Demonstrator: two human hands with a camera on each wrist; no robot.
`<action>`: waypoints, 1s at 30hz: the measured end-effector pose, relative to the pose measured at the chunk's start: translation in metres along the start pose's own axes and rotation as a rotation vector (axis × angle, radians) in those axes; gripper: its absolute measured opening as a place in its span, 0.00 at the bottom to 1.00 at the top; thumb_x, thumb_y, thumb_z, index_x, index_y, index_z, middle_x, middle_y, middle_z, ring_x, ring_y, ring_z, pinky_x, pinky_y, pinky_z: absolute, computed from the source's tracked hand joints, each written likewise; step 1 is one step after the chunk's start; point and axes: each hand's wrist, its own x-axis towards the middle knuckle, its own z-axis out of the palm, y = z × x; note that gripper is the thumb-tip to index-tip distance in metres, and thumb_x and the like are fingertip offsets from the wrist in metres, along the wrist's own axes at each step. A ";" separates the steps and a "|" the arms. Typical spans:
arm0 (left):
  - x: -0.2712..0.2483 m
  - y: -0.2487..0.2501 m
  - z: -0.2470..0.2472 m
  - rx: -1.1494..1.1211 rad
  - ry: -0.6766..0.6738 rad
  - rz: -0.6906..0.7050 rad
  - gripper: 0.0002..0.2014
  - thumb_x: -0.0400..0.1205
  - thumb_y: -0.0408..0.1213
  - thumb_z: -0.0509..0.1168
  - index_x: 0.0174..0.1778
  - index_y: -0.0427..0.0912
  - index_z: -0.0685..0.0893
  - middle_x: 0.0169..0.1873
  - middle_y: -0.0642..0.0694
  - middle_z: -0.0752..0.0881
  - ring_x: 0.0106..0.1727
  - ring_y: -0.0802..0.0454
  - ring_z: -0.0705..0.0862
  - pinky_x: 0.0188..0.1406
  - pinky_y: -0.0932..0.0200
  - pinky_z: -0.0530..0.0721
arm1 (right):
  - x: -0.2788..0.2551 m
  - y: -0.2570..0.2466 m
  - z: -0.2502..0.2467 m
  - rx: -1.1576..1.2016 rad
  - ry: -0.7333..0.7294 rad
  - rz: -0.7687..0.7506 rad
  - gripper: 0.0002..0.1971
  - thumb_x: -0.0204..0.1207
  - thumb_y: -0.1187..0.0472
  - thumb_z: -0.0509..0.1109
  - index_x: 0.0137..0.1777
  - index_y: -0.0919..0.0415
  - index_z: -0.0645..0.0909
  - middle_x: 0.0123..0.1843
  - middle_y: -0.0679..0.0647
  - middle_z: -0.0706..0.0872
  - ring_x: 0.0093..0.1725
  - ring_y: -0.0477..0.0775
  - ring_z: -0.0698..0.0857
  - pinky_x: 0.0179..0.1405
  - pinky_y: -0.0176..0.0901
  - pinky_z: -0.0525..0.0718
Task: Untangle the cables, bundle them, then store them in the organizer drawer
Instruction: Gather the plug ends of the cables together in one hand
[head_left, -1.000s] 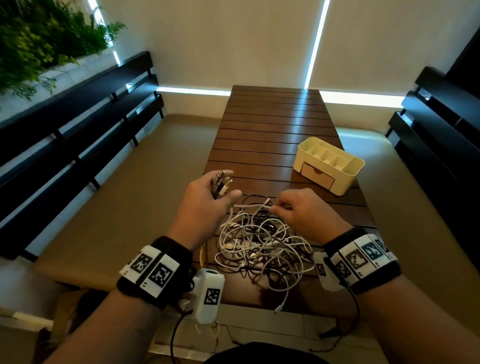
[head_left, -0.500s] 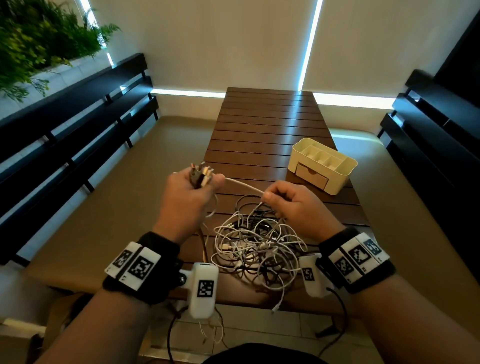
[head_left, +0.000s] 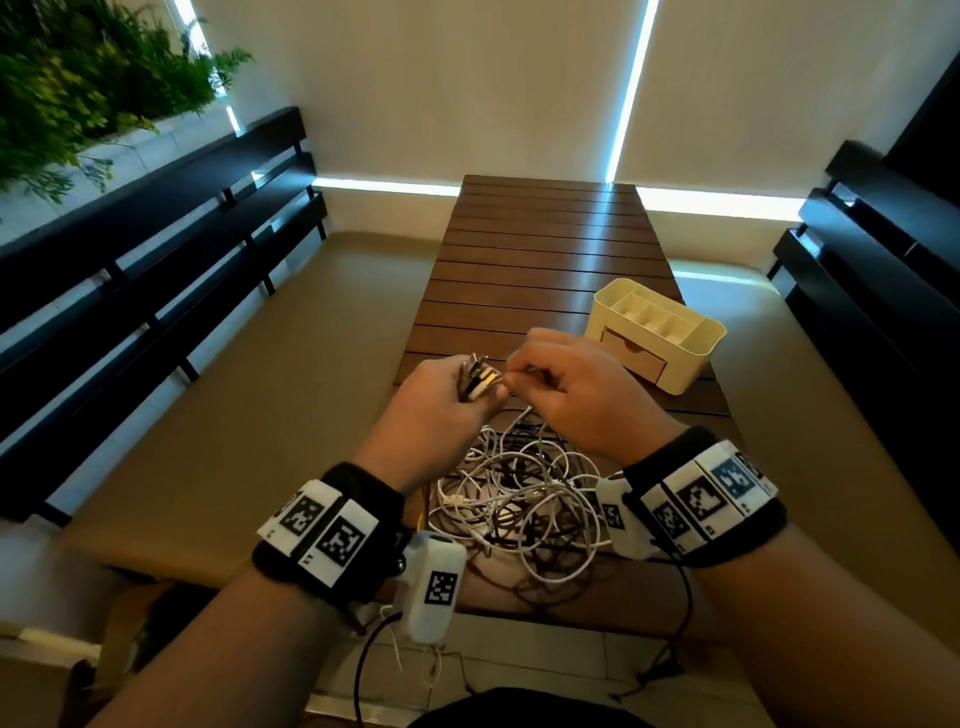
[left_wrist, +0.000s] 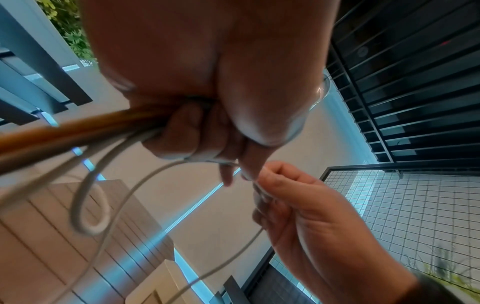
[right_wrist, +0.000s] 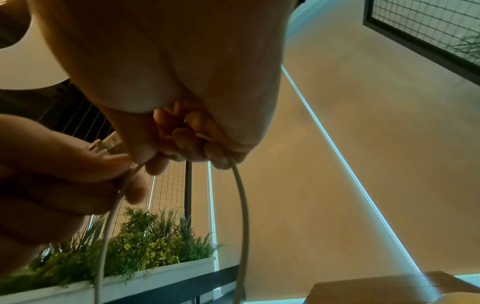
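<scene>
A tangle of white and dark cables (head_left: 519, 499) lies on the near end of the wooden slatted table (head_left: 545, 249). Above it, my left hand (head_left: 467, 387) grips a bunch of cable plug ends (head_left: 477, 375), which stick up from the fist. The left wrist view shows brown and white cables (left_wrist: 78, 131) trailing from that fist. My right hand (head_left: 519, 371) is right beside the bunch and pinches a thin white cable (right_wrist: 242, 205), which hangs down in a loop. The cream organizer (head_left: 696, 358) stands to the right, its drawer (head_left: 634, 356) closed.
Dark slatted benches (head_left: 156, 260) run along both sides of the table, over a tan floor. A planter with green plants (head_left: 78, 78) sits at the upper left. The far half of the table lies beyond the organizer.
My right hand has left the tangle, drawn a white cable up and moved left to meet the left hand's bunch of plugs. Both hands have lifted a little away from the pile.
</scene>
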 end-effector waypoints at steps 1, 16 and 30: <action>0.001 0.000 0.000 0.013 -0.001 0.017 0.14 0.84 0.41 0.70 0.32 0.47 0.78 0.23 0.56 0.76 0.24 0.62 0.70 0.24 0.67 0.67 | 0.001 -0.001 0.000 0.023 0.025 -0.008 0.02 0.80 0.62 0.72 0.48 0.56 0.86 0.39 0.35 0.77 0.40 0.36 0.77 0.40 0.20 0.70; -0.002 -0.022 -0.032 0.048 0.086 -0.205 0.06 0.85 0.40 0.69 0.52 0.42 0.87 0.37 0.49 0.85 0.38 0.54 0.82 0.41 0.57 0.78 | -0.013 0.029 0.005 0.377 0.108 0.385 0.08 0.83 0.56 0.69 0.41 0.49 0.83 0.33 0.47 0.80 0.31 0.42 0.75 0.33 0.31 0.75; 0.001 -0.003 -0.029 -0.229 0.210 -0.001 0.13 0.86 0.40 0.66 0.41 0.33 0.79 0.25 0.50 0.72 0.25 0.54 0.67 0.26 0.56 0.68 | -0.020 0.011 0.014 0.392 -0.005 0.299 0.06 0.84 0.54 0.66 0.46 0.49 0.83 0.34 0.49 0.80 0.32 0.47 0.76 0.35 0.42 0.78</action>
